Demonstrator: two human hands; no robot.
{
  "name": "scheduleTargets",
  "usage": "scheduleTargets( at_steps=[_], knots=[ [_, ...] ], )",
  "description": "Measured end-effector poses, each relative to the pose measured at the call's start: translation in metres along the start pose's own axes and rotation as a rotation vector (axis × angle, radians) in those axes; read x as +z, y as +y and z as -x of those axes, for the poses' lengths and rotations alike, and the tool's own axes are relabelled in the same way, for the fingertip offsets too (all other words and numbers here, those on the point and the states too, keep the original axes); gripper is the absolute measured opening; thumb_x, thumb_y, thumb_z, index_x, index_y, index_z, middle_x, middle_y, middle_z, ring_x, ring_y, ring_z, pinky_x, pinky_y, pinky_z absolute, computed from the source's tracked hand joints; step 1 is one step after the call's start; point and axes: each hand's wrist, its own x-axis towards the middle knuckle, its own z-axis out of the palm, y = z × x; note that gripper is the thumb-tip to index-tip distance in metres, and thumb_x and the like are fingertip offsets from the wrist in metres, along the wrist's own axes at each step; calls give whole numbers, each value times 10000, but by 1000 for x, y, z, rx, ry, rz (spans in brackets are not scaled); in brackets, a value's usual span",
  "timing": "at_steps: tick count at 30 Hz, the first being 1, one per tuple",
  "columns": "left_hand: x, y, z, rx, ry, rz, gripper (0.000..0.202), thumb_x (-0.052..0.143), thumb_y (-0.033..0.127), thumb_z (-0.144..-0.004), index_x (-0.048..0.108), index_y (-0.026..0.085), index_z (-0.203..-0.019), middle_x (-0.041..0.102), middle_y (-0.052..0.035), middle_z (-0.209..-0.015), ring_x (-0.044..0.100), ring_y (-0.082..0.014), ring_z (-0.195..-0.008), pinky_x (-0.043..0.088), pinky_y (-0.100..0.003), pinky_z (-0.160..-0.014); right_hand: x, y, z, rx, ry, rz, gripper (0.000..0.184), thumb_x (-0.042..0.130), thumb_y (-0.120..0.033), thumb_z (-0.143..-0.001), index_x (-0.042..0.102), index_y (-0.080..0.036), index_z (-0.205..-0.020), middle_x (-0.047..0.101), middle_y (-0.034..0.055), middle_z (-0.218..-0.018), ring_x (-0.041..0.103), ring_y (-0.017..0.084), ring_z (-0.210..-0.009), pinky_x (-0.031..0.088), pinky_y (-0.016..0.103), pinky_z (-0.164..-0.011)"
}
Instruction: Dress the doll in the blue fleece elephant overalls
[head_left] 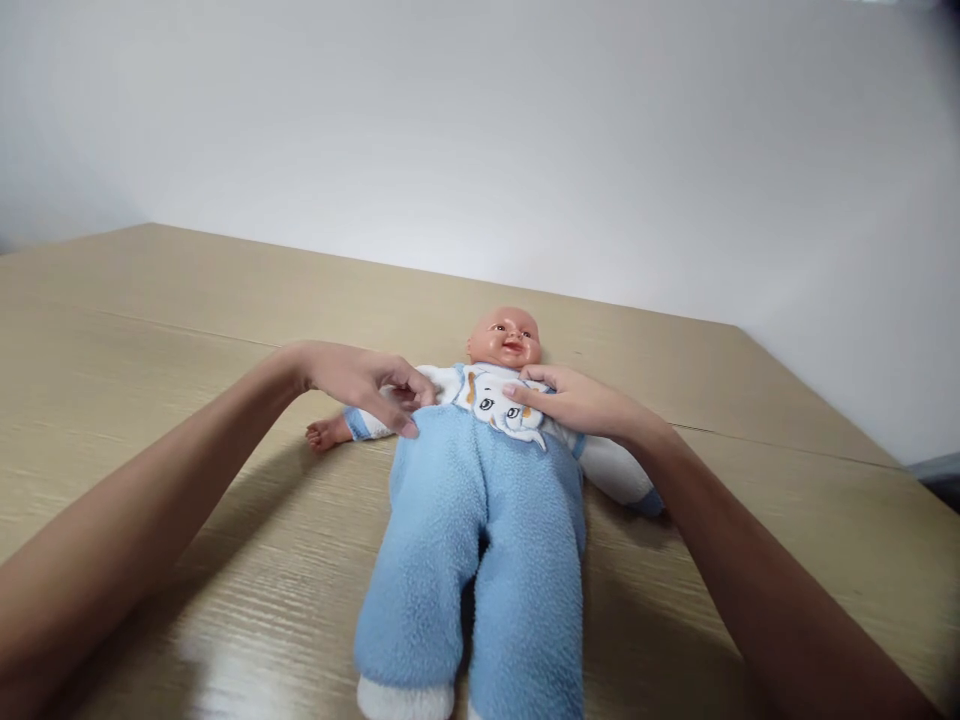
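Observation:
A baby doll (pixel 484 480) lies on its back along the wooden table (pixel 187 330), head away from me, legs towards me. It wears a fluffy blue overall with a white elephant patch on the chest and white sleeves. My left hand (pixel 367 385) pinches the overall's edge at the doll's side near its bare outstretched arm. On the other side, my right hand (pixel 574 403) rests on the doll's chest and shoulder, fingers curled over the fabric by the elephant patch.
The light wood table runs back to a plain white wall (pixel 525 130). Its right edge slants away at the far right, where a dark grey corner of something (pixel 937 475) shows beyond it.

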Motion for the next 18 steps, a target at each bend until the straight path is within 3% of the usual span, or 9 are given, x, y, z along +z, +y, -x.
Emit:
scheduleTargets(
  at_steps=[4,11,18],
  knots=[
    [0,-3,0,18,41,-18,298,767,432,-915,566,212,-924,547,17,-926,553,-192,-925,438,-243,-853,1,2,-1,-21,28,-39,505,709,-696,-950,792,-289,-1238,780,72,-1352,710,380,-1228,531,482,-1079],
    [3,-6,-6,-36,44,11,406,770,479,-914,474,210,-845,450,30,-836,473,-156,-787,398,-251,-716,2,5,0,-10,46,-31,538,691,-716,-951,776,-292,-1271,759,75,-1397,680,393,-1281,514,502,-1104],
    [3,1,-8,-77,52,-74,350,765,494,-902,582,196,-876,498,24,-857,477,-165,-813,390,-251,-747,3,4,0,-8,53,-44,548,707,-710,-942,773,-295,-1293,756,79,-1402,688,395,-1281,513,503,-1118]
  ],
)
